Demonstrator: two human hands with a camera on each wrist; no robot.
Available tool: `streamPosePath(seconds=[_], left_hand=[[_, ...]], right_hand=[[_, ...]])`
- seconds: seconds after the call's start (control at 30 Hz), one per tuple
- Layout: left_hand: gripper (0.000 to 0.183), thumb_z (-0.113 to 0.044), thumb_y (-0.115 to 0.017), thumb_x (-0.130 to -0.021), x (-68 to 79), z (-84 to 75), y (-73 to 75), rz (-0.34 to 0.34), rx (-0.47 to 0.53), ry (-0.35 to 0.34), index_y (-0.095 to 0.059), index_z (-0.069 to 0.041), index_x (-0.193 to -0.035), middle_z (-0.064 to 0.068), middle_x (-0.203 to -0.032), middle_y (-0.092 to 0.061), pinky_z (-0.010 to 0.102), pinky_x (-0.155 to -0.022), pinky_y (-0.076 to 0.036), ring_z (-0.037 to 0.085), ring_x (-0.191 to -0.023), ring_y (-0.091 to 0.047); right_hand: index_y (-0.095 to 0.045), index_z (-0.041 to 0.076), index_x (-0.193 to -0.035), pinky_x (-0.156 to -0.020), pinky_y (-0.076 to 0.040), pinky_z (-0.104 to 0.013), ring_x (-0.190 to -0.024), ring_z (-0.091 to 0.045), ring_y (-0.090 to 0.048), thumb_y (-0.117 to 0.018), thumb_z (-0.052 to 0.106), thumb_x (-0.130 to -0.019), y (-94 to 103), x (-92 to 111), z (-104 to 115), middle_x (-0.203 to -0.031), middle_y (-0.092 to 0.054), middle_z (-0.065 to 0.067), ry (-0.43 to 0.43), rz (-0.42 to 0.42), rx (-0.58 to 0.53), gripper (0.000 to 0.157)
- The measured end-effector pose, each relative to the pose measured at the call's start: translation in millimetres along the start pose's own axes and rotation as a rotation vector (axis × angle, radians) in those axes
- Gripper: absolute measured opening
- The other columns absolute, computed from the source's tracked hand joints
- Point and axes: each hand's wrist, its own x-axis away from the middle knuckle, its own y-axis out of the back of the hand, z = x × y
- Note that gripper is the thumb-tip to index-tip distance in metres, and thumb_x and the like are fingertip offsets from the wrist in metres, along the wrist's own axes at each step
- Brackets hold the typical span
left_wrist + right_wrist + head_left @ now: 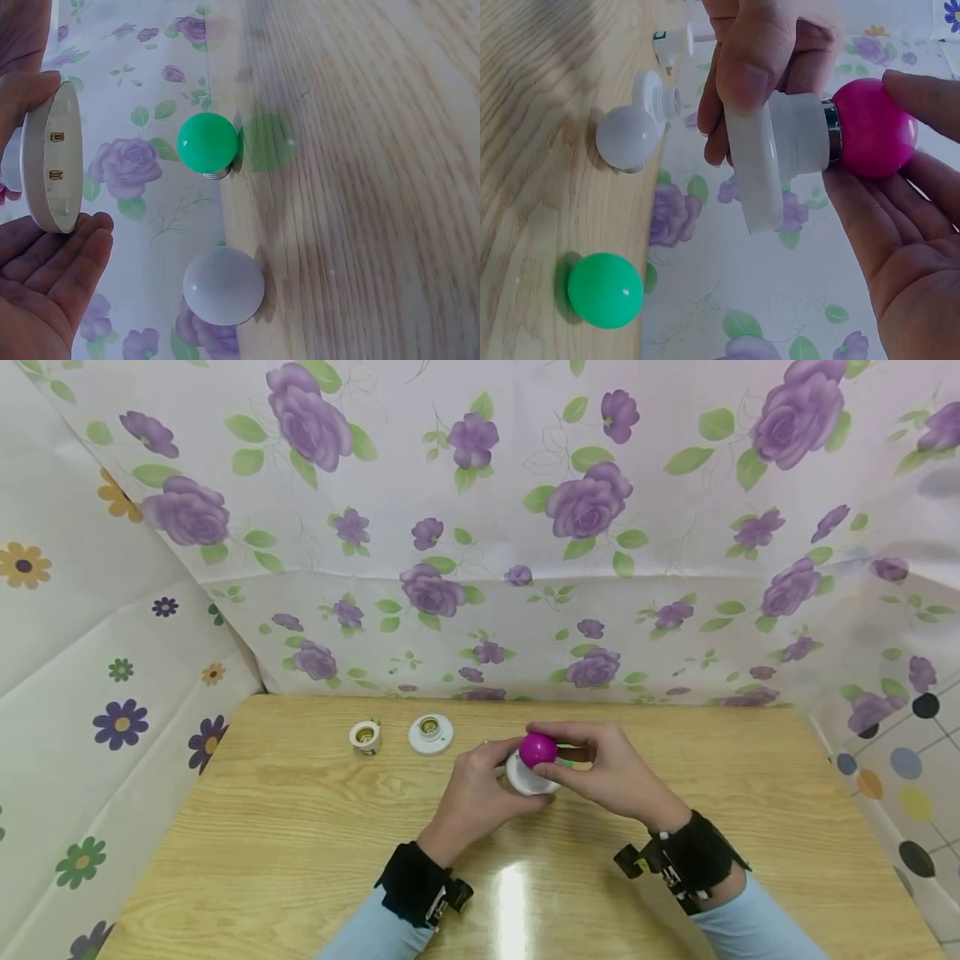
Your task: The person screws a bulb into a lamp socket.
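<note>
My left hand (480,785) grips the white lamp holder (802,135) by its round base, off the table. In the left wrist view the underside of the holder's base (64,157) shows two brass contacts. My right hand (611,772) pinches a magenta light bulb (537,749) between thumb and fingers. From the right wrist view, the bulb's silver collar (832,133) sits right at the mouth of the holder, in line with it; any thread inside is hidden.
A green bulb (208,142) and a white bulb (223,286) stand on the table beyond my hands, mostly hidden in the head view. At the left back are a small white lamp socket (365,737) and a round-based lamp holder (431,737). Flowered cloth (480,543) hangs behind the table.
</note>
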Motion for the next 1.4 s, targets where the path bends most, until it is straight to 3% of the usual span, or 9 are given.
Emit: streamPosePath(seconds=[0.17,0.33,0.53,0.67,0.77,0.9,1.03,1.2,1.4], left_hand=[[0.064,-0.052,-0.077,-0.067,-0.1,0.5,-1.6,-0.024,-0.013,-0.022,-0.055,-0.033,-0.124,-0.022,-0.113,-0.056,0.032,-0.098,-0.035,-0.003,-0.102,-0.052],[0.062,-0.049,-0.078,-0.067,-0.8,0.2,-4.8,-0.072,-0.002,-0.046,-0.056,-0.032,-0.123,-0.02,-0.11,-0.058,0.024,-0.086,-0.044,-0.002,-0.097,-0.054],[0.06,-0.048,-0.077,-0.067,-1.4,-1.1,-8.2,-0.117,-0.022,-0.029,-0.059,-0.029,-0.12,-0.016,-0.105,-0.06,0.02,-0.074,-0.048,-0.002,-0.093,-0.055],[0.06,-0.049,-0.077,-0.067,-1.2,-1.9,-7.8,-0.113,-0.032,-0.009,-0.059,-0.027,-0.12,-0.014,-0.104,-0.061,0.023,-0.073,-0.049,-0.001,-0.093,-0.055],[0.062,-0.049,-0.077,-0.068,-1.5,-2.1,-4.8,-0.07,0.005,0.004,-0.057,-0.028,-0.123,-0.014,-0.108,-0.06,0.023,-0.076,-0.049,0.0,-0.096,-0.055],[0.067,-0.044,-0.078,-0.069,-2.6,-0.8,1.2,0.028,0.081,0.028,-0.051,-0.032,-0.13,-0.016,-0.118,-0.055,0.023,-0.083,-0.045,0.002,-0.105,-0.052],[0.07,-0.044,-0.078,-0.07,-3.4,3.0,4.9,0.096,0.094,0.034,-0.048,-0.035,-0.132,-0.017,-0.123,-0.053,0.029,-0.09,-0.043,0.002,-0.109,-0.05],[0.07,-0.048,-0.077,-0.07,-3.1,6.5,5.1,0.113,0.1,0.023,-0.05,-0.032,-0.132,-0.017,-0.122,-0.054,0.033,-0.098,-0.035,0.002,-0.109,-0.051],[0.07,-0.044,-0.079,-0.069,-2.3,8.1,4.4,0.107,0.118,0.019,-0.05,-0.032,-0.131,-0.016,-0.121,-0.055,0.029,-0.092,-0.041,0.003,-0.108,-0.052]], right_hand=[[-0.059,0.001,-0.121,-0.081,-0.049,-0.036,-0.105,-0.023,-0.057,-0.071,0.011,-0.081,-2.4,0.9,2.4,-0.12,-0.059,-0.007,0.018,-0.043,0.002,0.043],[-0.061,0.002,-0.119,-0.078,-0.05,-0.037,-0.101,-0.019,-0.059,-0.072,0.008,-0.08,-6.4,1.4,-2.0,-0.116,-0.061,-0.006,0.052,-0.103,-0.007,0.041],[-0.064,0.007,-0.116,-0.075,-0.051,-0.035,-0.098,-0.021,-0.061,-0.075,0.014,-0.077,-13.0,0.1,-24.1,-0.112,-0.063,0.001,0.107,-0.206,-0.001,0.041],[-0.064,0.006,-0.114,-0.072,-0.052,-0.034,-0.097,-0.02,-0.061,-0.076,0.014,-0.077,-17.3,-1.2,-28.7,-0.109,-0.064,-0.001,0.172,-0.268,0.035,0.04],[-0.064,0.002,-0.113,-0.072,-0.052,-0.035,-0.097,-0.021,-0.061,-0.075,0.009,-0.076,-18.0,-0.8,-22.8,-0.108,-0.064,-0.006,0.186,-0.285,0.044,0.039],[-0.064,-0.001,-0.112,-0.072,-0.052,-0.037,-0.096,-0.023,-0.061,-0.074,0.003,-0.076,-15.0,0.6,-10.1,-0.107,-0.064,-0.012,0.163,-0.267,0.026,0.038],[-0.063,0.0,-0.113,-0.073,-0.052,-0.038,-0.098,-0.024,-0.061,-0.073,0.003,-0.077,-10.5,0.7,-1.8,-0.109,-0.063,-0.013,0.144,-0.212,0.011,0.038],[-0.062,0.005,-0.117,-0.075,-0.051,-0.037,-0.1,-0.021,-0.06,-0.073,0.005,-0.078,-5.8,1.8,1.6,-0.114,-0.062,-0.01,0.114,-0.147,0.012,0.04],[-0.058,0.007,-0.124,-0.08,-0.049,-0.039,-0.107,-0.024,-0.056,-0.072,0.005,-0.079,-3.4,1.1,2.2,-0.124,-0.057,-0.004,0.12,-0.094,0.046,0.048]])
